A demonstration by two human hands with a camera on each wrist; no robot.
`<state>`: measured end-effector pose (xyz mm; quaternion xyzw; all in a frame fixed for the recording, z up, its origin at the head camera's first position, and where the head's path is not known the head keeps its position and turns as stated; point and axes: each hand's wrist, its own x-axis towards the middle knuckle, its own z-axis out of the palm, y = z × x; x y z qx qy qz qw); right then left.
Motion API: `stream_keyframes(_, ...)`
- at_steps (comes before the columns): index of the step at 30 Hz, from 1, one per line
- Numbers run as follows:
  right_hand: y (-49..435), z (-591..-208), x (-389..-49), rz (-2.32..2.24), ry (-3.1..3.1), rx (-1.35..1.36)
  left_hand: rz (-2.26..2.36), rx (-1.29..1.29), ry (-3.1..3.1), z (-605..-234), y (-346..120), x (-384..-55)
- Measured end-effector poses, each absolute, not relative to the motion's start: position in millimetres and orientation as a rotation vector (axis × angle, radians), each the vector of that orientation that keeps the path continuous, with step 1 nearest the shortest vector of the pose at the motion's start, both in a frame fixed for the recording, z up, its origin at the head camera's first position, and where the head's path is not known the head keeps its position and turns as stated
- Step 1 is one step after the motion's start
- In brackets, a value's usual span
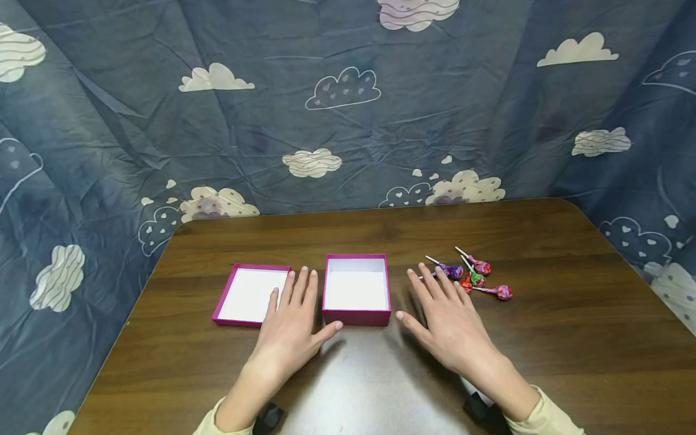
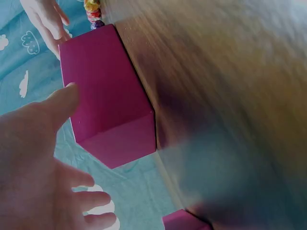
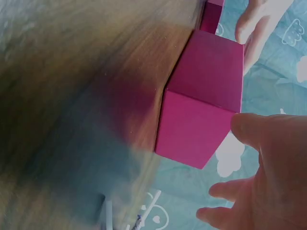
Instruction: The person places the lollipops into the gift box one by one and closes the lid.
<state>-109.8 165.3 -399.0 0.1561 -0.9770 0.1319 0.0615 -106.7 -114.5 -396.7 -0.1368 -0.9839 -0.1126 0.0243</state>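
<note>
A square magenta box (image 1: 357, 318) with a white inside stands uncovered between my two hands. My left hand (image 1: 290, 329), fingers spread, is held between the box and its lid (image 1: 250, 295), overlapping the lid's right edge in the head view. The lid lies with its white inside up. On the other side, my right hand (image 1: 451, 323) has its fingers extended, their tips close to several wrapped lollipops (image 1: 478, 279). In the wrist views, both the left thumb (image 2: 64, 101) and the right thumb (image 3: 247, 128) point toward the box's sides. Neither hand holds anything.
Everything lies on a brown wooden table (image 1: 380, 232) with rounded far corners. Behind it hangs a blue curtain (image 1: 337, 133) with a cloud pattern. Black wrist straps (image 1: 486, 412) show below the hands.
</note>
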Motion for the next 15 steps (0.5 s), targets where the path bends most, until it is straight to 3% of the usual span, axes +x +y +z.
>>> stream_keyframes(15,171.0,-389.3,-113.1,0.456,-2.934,0.482,-0.835,-0.441,-2.858,-399.0,-107.5,-112.6)
